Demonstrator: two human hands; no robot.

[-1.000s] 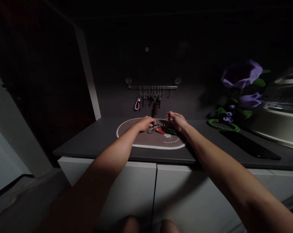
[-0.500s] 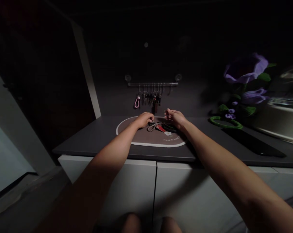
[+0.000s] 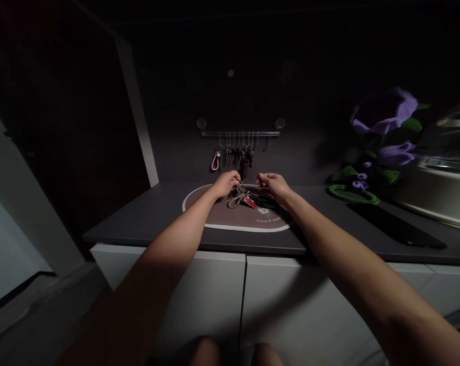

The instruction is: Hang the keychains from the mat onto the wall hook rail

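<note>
My left hand (image 3: 225, 184) is closed in a pinch at the top of a bunch of keys (image 3: 240, 190), just above the mat. A grey braided strap (image 3: 235, 200) and a red tag (image 3: 250, 203) hang or lie below it with the bunch. To the right, my right hand (image 3: 274, 185) has its fingers curled together, thumb side up; whether anything is between them is too small to tell. Dark items lie under its fingers. Beneath both hands is an oval brown mat (image 3: 233, 219) with a white rim.
A clear rail with hooks (image 3: 240, 133) on the dark wall carries several hanging keys (image 3: 237, 154) and a pink loop (image 3: 215, 160). At right on the counter (image 3: 130, 218) are a green ring (image 3: 354, 194), purple flowers (image 3: 386, 114), a black slab (image 3: 397, 223) and a pale domed object (image 3: 439, 188).
My left hand has risen slightly, and the keys have come up with it. The strap and red tag have shifted left. My right hand's fingers have drawn closer together.
</note>
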